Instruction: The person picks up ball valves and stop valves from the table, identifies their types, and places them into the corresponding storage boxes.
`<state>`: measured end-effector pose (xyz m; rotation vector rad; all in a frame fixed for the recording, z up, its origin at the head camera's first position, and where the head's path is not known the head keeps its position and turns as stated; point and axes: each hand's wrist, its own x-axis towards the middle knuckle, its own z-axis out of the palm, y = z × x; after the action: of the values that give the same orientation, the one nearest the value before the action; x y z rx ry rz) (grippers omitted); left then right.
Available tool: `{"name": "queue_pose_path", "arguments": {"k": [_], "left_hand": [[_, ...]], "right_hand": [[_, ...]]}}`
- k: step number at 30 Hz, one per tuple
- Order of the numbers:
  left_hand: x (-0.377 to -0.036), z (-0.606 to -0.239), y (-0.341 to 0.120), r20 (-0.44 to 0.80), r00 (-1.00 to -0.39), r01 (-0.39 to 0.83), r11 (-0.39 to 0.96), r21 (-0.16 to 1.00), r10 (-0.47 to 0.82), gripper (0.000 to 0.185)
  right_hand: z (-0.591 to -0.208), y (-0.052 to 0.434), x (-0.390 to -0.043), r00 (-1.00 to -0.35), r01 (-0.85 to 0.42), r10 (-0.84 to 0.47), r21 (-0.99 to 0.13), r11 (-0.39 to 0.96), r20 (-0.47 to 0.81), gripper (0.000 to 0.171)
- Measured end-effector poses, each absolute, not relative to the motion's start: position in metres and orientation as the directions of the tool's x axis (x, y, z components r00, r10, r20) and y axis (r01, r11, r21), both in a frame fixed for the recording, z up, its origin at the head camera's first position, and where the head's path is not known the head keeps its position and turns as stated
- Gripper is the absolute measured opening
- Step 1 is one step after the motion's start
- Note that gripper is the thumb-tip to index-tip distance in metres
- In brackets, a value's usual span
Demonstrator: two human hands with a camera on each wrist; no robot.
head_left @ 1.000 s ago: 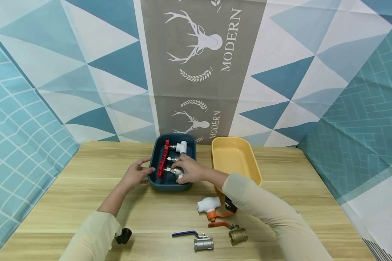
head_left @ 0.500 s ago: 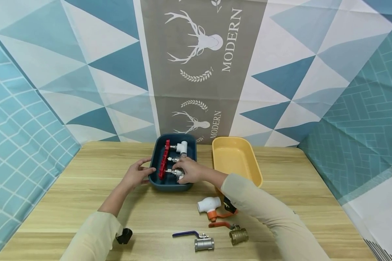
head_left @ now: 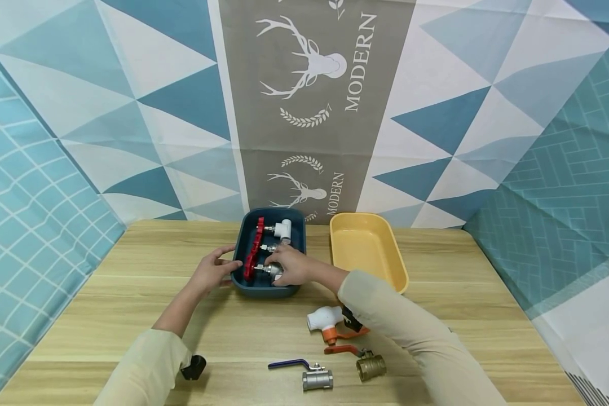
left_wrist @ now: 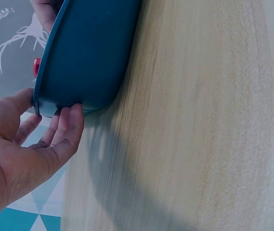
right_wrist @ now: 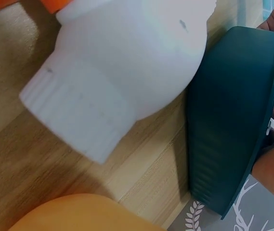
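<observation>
At the back of the table stands a dark blue bin (head_left: 266, 292) holding three valves with red wheel handles in a row. My left hand (head_left: 212, 273) pinches its left rim, thumb over the edge and fingers against the outer wall, as the left wrist view shows. Inside the bin my right hand (head_left: 294, 265) grips the nearest metal valve (head_left: 268, 269) by its body, partly covering it. The middle valve (head_left: 269, 248) is half hidden by that hand. Furthest back lies the white-bodied valve (head_left: 282, 230). Red handles (head_left: 254, 248) line up along the left side.
A yellow bin (head_left: 367, 248) stands to the right. In front lie a white ball valve (head_left: 325, 319) with an orange lever, a brass ball valve (head_left: 370, 366) with a red lever and a steel ball valve (head_left: 317, 380) with a blue lever. The right sleeve passes above the table beside them.
My right hand and the nearest metal valve have shifted slightly within the blue bin, ending a little to the left. The left hand keeps its place on the rim.
</observation>
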<state>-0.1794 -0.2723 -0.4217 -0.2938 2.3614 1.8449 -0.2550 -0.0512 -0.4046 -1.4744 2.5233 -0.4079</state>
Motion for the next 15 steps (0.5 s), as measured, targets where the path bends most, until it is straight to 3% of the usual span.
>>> {"name": "queue_pose_path", "arguments": {"k": [15], "left_hand": [[-0.1787,-0.4196,-0.2702,-0.232,-0.969,-0.246,0.236,0.940,-0.085,0.058]], "right_hand": [[-0.4077,-0.0568,-0.2559,-0.495,-0.814,-0.865,-0.307,0.493,-0.076,0.045]]}}
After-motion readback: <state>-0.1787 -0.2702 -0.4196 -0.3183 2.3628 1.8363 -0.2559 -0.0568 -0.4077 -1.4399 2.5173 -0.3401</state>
